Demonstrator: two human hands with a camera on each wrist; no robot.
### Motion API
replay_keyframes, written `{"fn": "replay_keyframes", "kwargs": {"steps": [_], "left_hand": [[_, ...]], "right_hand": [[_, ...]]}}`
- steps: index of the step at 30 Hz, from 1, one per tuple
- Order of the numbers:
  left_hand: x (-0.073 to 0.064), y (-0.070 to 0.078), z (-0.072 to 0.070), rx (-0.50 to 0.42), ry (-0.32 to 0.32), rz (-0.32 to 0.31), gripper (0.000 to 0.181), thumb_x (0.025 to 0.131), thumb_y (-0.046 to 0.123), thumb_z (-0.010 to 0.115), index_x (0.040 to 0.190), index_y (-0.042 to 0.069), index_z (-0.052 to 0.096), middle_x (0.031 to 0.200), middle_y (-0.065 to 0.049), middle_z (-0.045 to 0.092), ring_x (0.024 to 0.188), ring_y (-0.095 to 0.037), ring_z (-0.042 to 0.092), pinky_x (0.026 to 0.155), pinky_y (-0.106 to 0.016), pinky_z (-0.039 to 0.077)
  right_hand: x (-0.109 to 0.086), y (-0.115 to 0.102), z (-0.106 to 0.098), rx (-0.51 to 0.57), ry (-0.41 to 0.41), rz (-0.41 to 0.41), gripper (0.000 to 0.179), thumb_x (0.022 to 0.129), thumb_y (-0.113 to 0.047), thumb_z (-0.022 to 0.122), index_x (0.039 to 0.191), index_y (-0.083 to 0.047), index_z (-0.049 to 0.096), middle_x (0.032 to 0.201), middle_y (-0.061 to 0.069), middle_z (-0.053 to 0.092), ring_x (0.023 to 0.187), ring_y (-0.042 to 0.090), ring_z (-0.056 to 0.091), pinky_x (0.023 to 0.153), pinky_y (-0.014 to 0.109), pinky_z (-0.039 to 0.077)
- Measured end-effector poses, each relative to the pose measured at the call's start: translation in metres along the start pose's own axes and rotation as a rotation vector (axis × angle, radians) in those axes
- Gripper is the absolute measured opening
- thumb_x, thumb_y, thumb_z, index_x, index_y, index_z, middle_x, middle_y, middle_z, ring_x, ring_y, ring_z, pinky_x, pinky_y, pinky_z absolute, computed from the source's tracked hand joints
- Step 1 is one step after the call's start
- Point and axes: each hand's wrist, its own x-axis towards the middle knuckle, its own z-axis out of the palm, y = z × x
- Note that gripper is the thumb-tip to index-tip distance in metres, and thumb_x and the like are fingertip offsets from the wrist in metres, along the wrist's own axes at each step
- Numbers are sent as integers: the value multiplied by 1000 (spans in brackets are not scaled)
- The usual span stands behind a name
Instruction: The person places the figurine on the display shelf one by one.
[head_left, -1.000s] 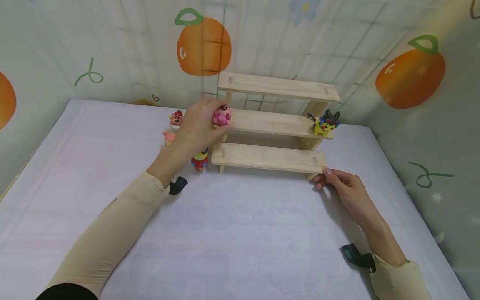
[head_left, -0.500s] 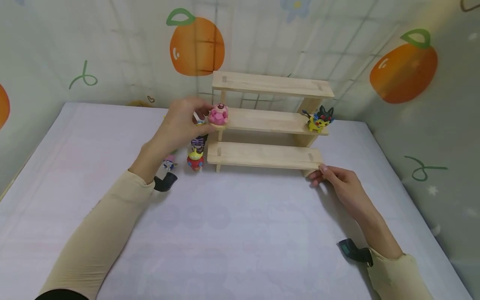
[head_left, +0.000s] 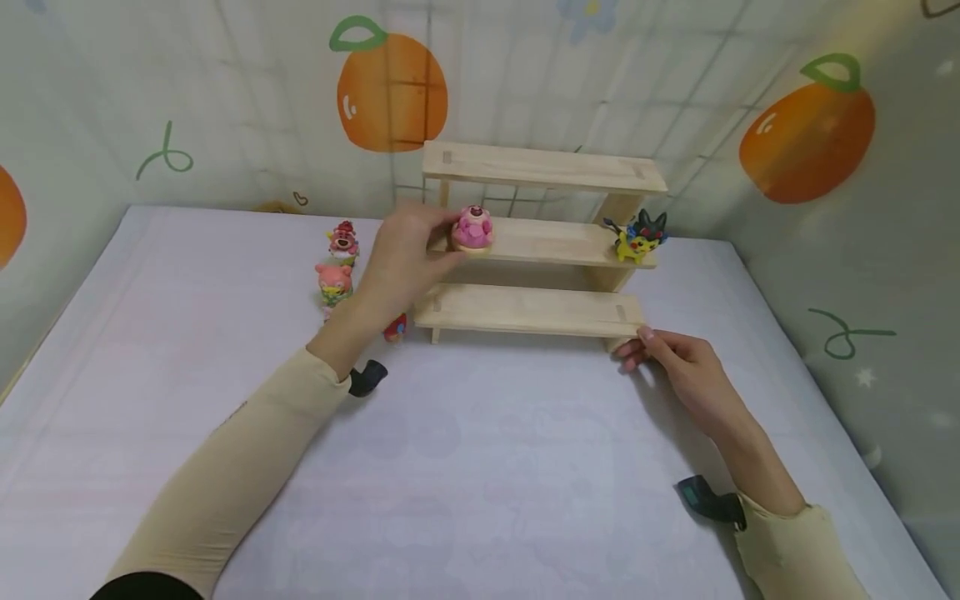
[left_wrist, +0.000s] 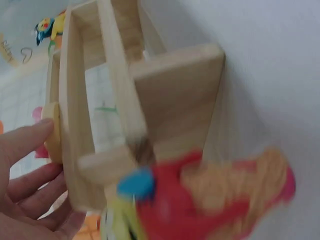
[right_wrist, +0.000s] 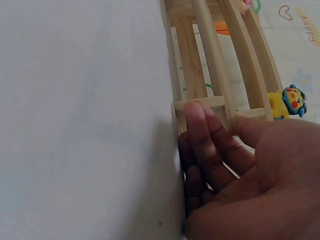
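Note:
My left hand (head_left: pixel 408 258) holds a pink bear figurine (head_left: pixel 473 229) on a round pale base at the left part of the middle board of a three-tier wooden display shelf (head_left: pixel 525 310). In the left wrist view the thumb (left_wrist: pixel 30 140) lies against the figurine's base (left_wrist: pixel 52 131), and the bear is mostly hidden behind it. At the right end of the lowest board my right hand (head_left: pixel 686 371) pinches the shelf's corner, thumb on top and fingers below. A yellow figurine with a dark-eared hood (head_left: pixel 640 239) stands at the right end of the middle board.
Left of the shelf, several figurines stand on the white-covered table (head_left: pixel 480 467): a red-hatted bear (head_left: pixel 343 240), a pink-hooded one (head_left: pixel 333 282) and a red-clothed one (head_left: pixel 395 327), partly behind my left arm. A patterned curtain (head_left: pixel 262 100) hangs behind the shelf.
My left hand first drew back slightly, then moved right, carrying the pink bear figurine further in along the middle board. The right hand keeps its grip on the shelf corner.

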Motion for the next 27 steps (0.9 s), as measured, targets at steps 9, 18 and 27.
{"fn": "replay_keyframes", "kwargs": {"steps": [9, 18, 27], "left_hand": [[2, 18, 37, -37, 64, 5, 50, 96, 18, 80, 140, 1, 65, 136, -12, 70, 123, -23, 68, 106, -32, 55], [10, 33, 76, -13, 128, 55, 48, 98, 24, 78, 139, 5, 65, 135, -9, 70, 122, -20, 68, 104, -29, 55], [18, 51, 102, 95, 163, 62, 52, 97, 33, 78, 143, 12, 66, 140, -4, 69, 132, -18, 63, 112, -29, 50]], "right_hand": [[1, 2, 1, 6, -4, -24, 59, 112, -49, 44, 126, 1, 70, 105, 3, 79, 111, 4, 59, 95, 8, 36], [1, 1, 1, 15, -6, -39, 59, 112, -48, 45, 124, 3, 71, 103, 2, 80, 111, 3, 59, 95, 8, 36], [1, 0, 0, 7, -9, -29, 59, 112, -49, 45, 126, 2, 71, 105, 2, 79, 113, 4, 58, 95, 8, 36]]}}
